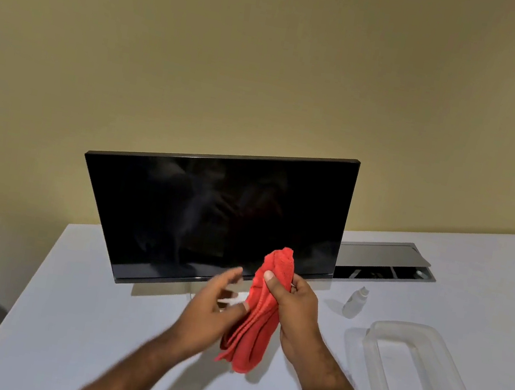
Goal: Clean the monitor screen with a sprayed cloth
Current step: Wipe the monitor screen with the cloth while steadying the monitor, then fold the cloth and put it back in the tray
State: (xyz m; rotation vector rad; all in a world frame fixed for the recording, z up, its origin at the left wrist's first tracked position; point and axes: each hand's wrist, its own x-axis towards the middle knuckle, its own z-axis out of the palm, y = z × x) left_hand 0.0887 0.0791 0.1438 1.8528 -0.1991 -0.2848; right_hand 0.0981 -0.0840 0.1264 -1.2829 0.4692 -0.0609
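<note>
The right hand [293, 308] gripped a bunched red cloth [258, 316] just before the dark monitor screen [212, 218]; the left hand [215, 306], fingers relaxed, touched its lower folds above the white counter [94, 320], a small spray bottle [354, 303] standing nearby

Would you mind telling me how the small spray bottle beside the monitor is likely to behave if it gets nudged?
The spray bottle stands upright, tall over a narrow base, so it would probably tip rather than slide. It looks like small pale plastic, so likely light. Its rounded body might roll across the smooth white table once down.
</note>
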